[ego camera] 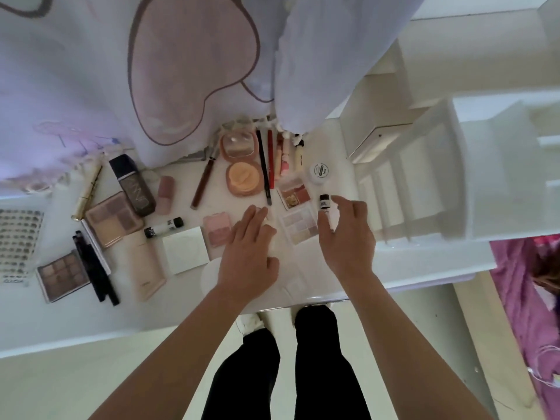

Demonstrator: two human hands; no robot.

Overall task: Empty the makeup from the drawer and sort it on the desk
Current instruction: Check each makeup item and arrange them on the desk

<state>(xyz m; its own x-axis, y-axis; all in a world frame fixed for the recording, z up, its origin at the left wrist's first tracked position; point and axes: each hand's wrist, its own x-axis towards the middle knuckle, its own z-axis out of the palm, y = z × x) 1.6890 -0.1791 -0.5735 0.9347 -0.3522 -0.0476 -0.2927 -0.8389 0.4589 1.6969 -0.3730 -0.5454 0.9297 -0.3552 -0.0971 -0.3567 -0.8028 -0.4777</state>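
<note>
Closest up: black trouser legs (285,368) at the bottom, bare forearms reaching over the white desk (181,301). So the left hand (248,250) lies flat on the desktop, fingers straight, just beside a pink square blush palette (216,228). Meanwhile the right hand (345,237) pinches a small white tube with a black cap (325,203) between thumb and fingers, near a pale shimmery eyeshadow palette (298,225). Other makeup is spread across the desk: round peach powder compact (244,178), red pencil (270,159), brown eyeshadow palette (63,275). Off to the right, the white drawer with dividers (391,192) sits open.
</note>
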